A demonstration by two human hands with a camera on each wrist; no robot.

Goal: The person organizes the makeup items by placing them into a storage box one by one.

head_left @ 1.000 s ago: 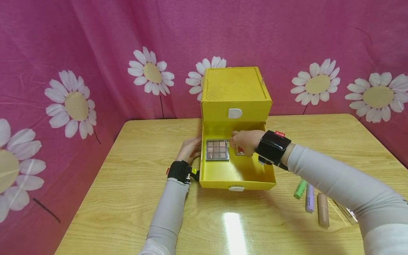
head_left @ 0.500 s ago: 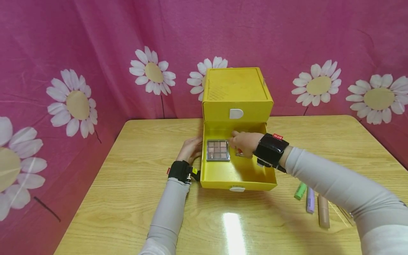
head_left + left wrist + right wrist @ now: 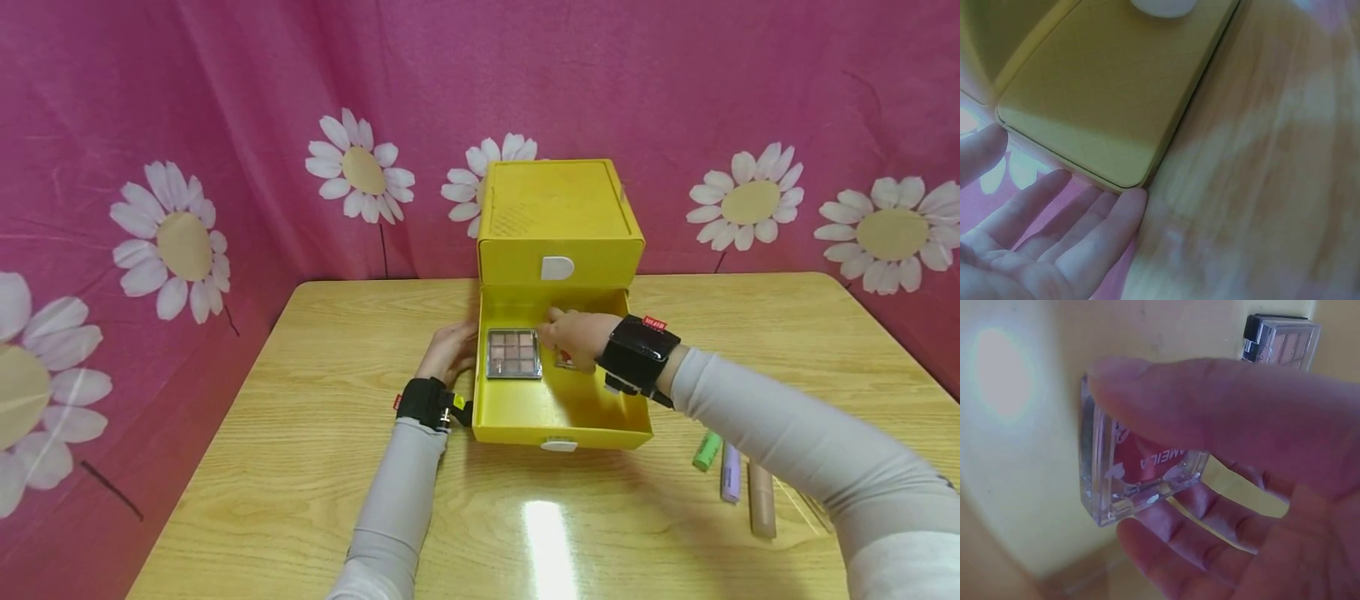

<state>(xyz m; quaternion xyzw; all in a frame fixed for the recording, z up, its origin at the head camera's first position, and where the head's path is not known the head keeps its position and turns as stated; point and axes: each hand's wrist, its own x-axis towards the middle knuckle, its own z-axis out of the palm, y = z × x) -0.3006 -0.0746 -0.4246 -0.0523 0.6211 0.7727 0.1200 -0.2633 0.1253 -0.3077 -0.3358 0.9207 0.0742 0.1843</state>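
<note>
A yellow two-drawer box [image 3: 555,200] stands on the table with its lower drawer [image 3: 517,435] pulled out. Inside the drawer, my right hand [image 3: 577,335] grips a small clear-cased blush compact [image 3: 1154,459] with a red pan. In the right wrist view my thumb crosses its face and my fingers lie behind it. Left of that hand an eyeshadow palette [image 3: 513,354] with rows of pinkish-brown pans lies on the drawer floor. My left hand [image 3: 447,348] is at the box's left side; in the left wrist view its extended fingertips [image 3: 1132,200] touch the yellow edge.
To the right of the drawer lie a green tube [image 3: 707,450], a purple tube [image 3: 731,473] and a brown tube [image 3: 762,500]. A thin clear item [image 3: 813,510] is partly under my right forearm. A pink flowered curtain [image 3: 615,75] hangs behind the table [image 3: 322,375].
The whole view has shifted slightly. My right forearm has moved a little, covering more of the thin clear item. Both hands otherwise keep their places, and the compact stays in my right hand.
</note>
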